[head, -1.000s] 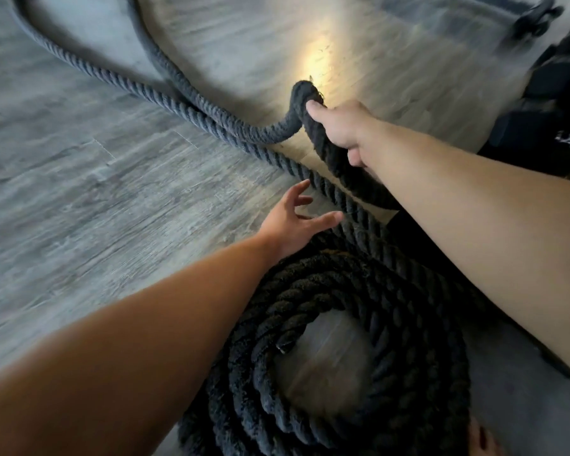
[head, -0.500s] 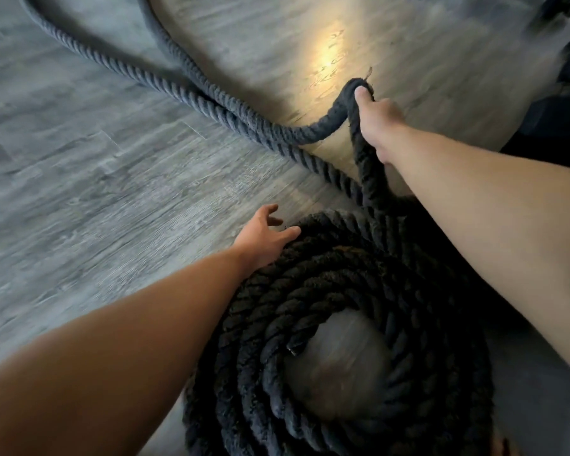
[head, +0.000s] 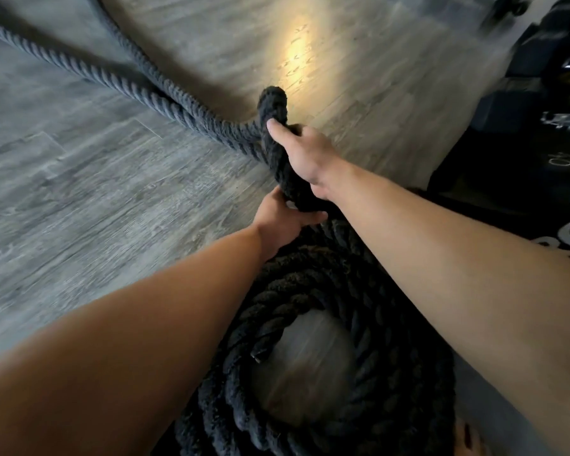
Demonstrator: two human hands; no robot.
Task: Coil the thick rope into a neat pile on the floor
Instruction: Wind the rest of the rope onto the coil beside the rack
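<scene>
Above the coiled pile (head: 310,373) on the grey floor (head: 79,209), right hand (head: 305,156) and left hand (head: 282,222) both clench the rope (head: 273,126); its free length trails away to the upper left.

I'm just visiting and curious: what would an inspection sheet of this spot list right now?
Surface: grey wood-look floor, with a warm light patch.
Job's things: thick dark rope, a bend lifted; coiled pile already several turns; two loose runs trail away on the floor.
Clutter: nothing seen on the floor beside the rope.
Hands: right hand closed on the raised bend; left hand gripping the rope just below it.
Cables: nothing seen.
Surroundings: dark gym equipment at the right edge, too blurred to identify.
</scene>
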